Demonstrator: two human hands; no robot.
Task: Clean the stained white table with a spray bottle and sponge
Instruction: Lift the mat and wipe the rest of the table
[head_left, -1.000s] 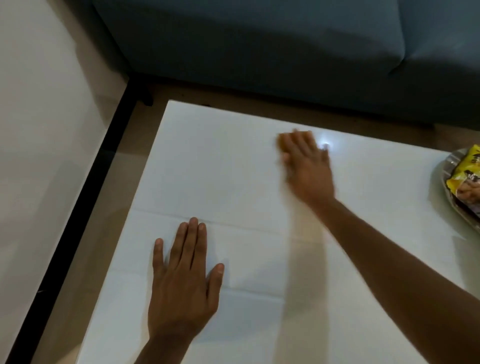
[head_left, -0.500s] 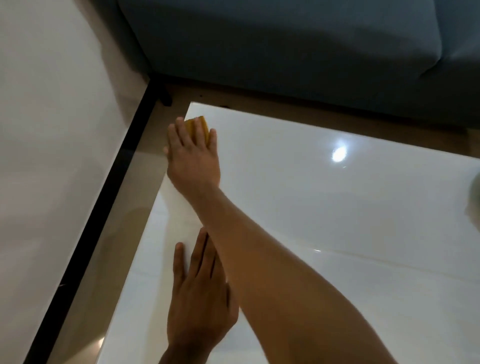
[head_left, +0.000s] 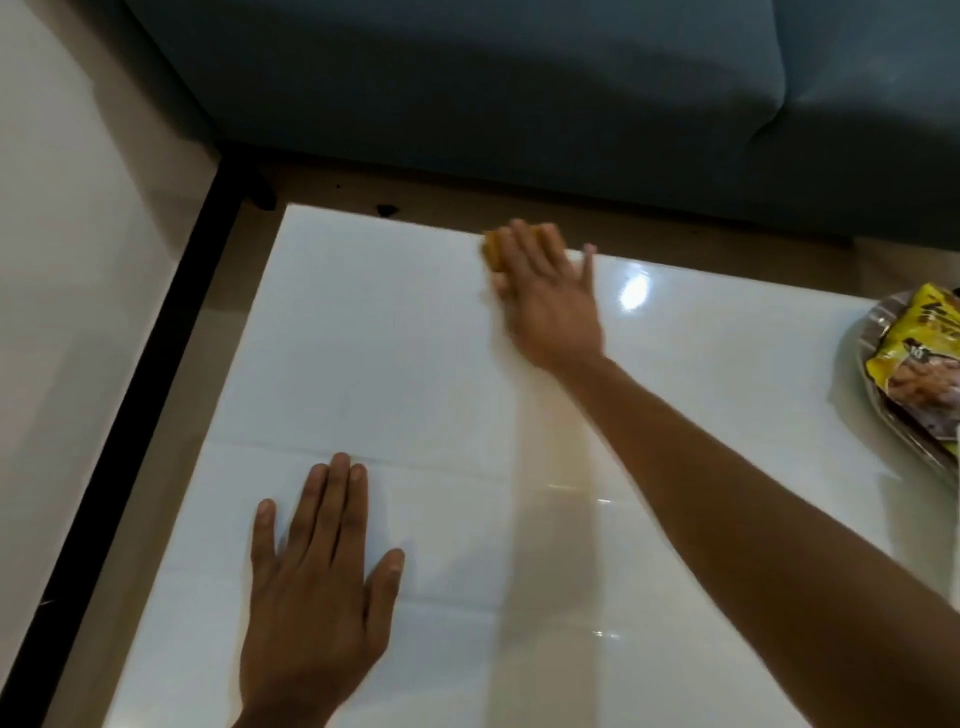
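Note:
The glossy white table (head_left: 395, 364) fills the lower middle of the head view. My right hand (head_left: 550, 301) presses a yellow sponge (head_left: 493, 252) flat against the tabletop near the far edge; only the sponge's left end shows under the fingers. My left hand (head_left: 317, 587) lies flat on the table near the front left, palm down, fingers slightly spread, holding nothing. No spray bottle is in view.
A dark blue sofa (head_left: 519, 93) runs along the far side of the table. A clear dish (head_left: 883, 415) with a yellow snack packet (head_left: 919, 353) sits at the table's right edge. A black strip (head_left: 156, 374) and pale floor lie left.
My right hand with the sponge swept from the far left corner back toward the middle of the far edge. The left hand stayed flat on the table.

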